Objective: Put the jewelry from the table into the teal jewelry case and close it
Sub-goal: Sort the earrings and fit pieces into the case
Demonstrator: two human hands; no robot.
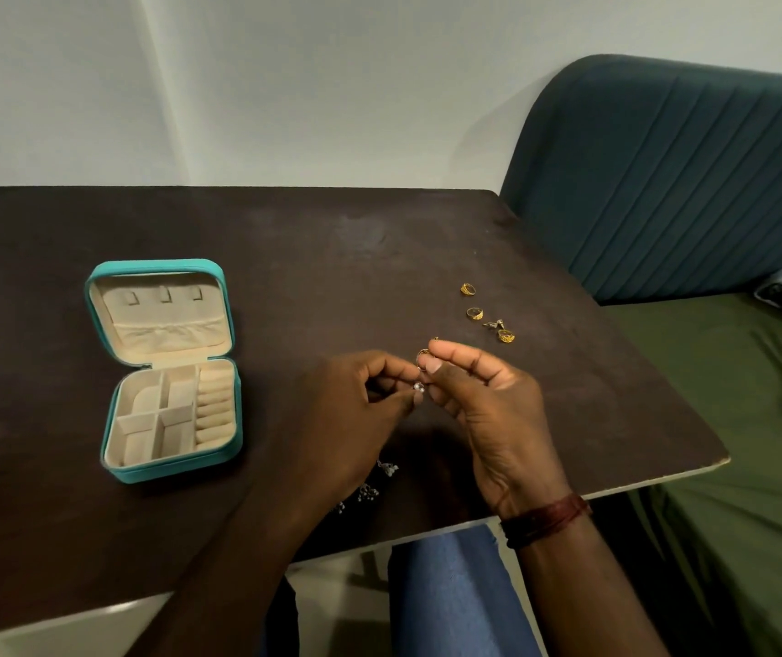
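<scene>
Jewelry case point(168, 468), teal, lies open on the left of the dark bench point(332, 258), lid laid back, cream compartments and ring rolls exposed. Both hands are raised just above the bench, right of the case. The left hand point(356, 410) has its fingers point(379, 367) curled, the tips pinching a small silver stud point(418, 387); the right hand point(488, 410) pinches a gold ring point(423, 355) between thumb and forefinger. Beyond them three gold rings point(474, 313) and a silver piece point(493, 323) lie on the bench. Silver clusters point(368, 491) lie beside the left wrist.
</scene>
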